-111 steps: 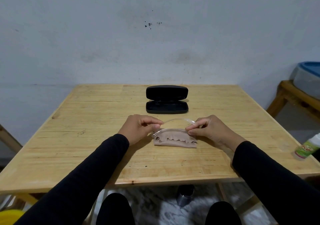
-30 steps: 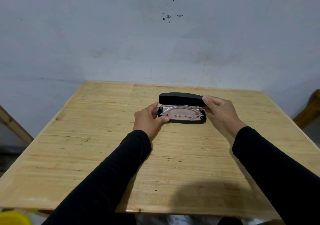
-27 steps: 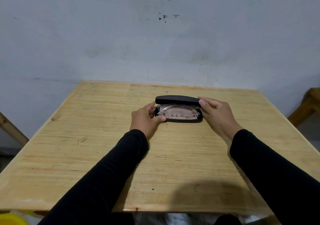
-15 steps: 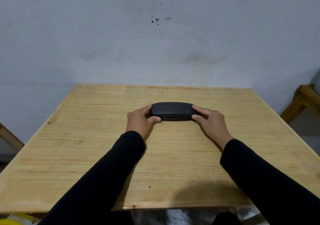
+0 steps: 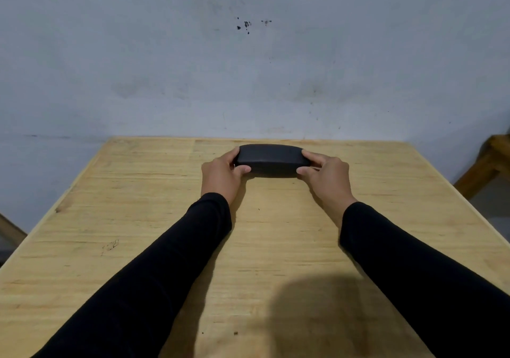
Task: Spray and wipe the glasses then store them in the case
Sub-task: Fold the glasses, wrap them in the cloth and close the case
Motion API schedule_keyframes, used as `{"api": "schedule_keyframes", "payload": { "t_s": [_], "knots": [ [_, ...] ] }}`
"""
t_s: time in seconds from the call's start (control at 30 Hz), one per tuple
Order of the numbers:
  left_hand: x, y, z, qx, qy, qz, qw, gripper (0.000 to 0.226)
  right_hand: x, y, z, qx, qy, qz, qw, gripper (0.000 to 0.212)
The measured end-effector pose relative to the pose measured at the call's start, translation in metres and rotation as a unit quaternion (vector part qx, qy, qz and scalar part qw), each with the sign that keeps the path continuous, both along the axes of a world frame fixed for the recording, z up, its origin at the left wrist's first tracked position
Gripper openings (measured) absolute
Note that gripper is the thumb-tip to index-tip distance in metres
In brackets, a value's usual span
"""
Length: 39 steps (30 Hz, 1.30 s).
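Note:
The black glasses case [image 5: 270,159] lies closed near the far edge of the wooden table [image 5: 138,247]. My left hand [image 5: 220,177] grips its left end, thumb on the front and fingers behind. My right hand [image 5: 325,175] grips its right end the same way. The glasses and the cloth are hidden inside the closed case. The spray bottle is out of view.
A grey wall stands right behind the table's far edge. A wooden stand [image 5: 488,162] shows at the right edge of the view. A wooden strut [image 5: 11,229] pokes in at the left.
The glasses and cloth went from the table's front into the case. The lid came down and the case is now closed, held at both ends and a little farther from me.

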<state>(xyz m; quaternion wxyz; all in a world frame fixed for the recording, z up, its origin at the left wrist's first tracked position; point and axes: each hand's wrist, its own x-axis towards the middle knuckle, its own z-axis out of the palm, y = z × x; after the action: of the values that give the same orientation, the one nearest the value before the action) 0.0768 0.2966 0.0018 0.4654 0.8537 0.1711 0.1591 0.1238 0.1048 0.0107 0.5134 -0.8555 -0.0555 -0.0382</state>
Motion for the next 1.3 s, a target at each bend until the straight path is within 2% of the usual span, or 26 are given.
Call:
{"api": "schedule_keyframes", "payload": {
  "t_s": [0.17,0.33,0.6,0.8,0.93,1.1,1.3],
  "knots": [
    [0.046,0.014,0.0,0.002,0.003,0.013,1.0,0.051,0.045,0.021,0.0,0.01,0.005,-0.001,1.0,0.047],
    [0.077,0.025,-0.009,0.017,0.017,0.018,1.0,0.049,0.076,0.035,-0.007,-0.027,-0.003,0.003,1.0,0.048],
    [0.082,0.026,-0.015,0.075,0.033,0.018,0.996,0.05,0.088,0.035,-0.018,-0.09,-0.041,0.028,0.995,0.047],
    [0.073,0.02,-0.005,0.192,0.048,-0.018,0.98,0.033,0.08,0.033,-0.012,-0.271,-0.081,0.088,0.955,0.052],
    [0.054,0.008,0.005,0.248,0.072,-0.018,0.966,0.045,0.062,0.028,-0.008,-0.363,-0.091,0.1,0.922,0.058],
    [0.023,-0.009,0.015,0.348,0.061,-0.045,0.934,0.045,0.028,0.016,-0.002,-0.421,-0.147,0.091,0.89,0.051],
    [-0.003,-0.029,0.034,0.398,0.054,-0.069,0.913,0.046,-0.015,-0.005,0.01,-0.439,-0.178,0.063,0.878,0.048]
  ]
}}
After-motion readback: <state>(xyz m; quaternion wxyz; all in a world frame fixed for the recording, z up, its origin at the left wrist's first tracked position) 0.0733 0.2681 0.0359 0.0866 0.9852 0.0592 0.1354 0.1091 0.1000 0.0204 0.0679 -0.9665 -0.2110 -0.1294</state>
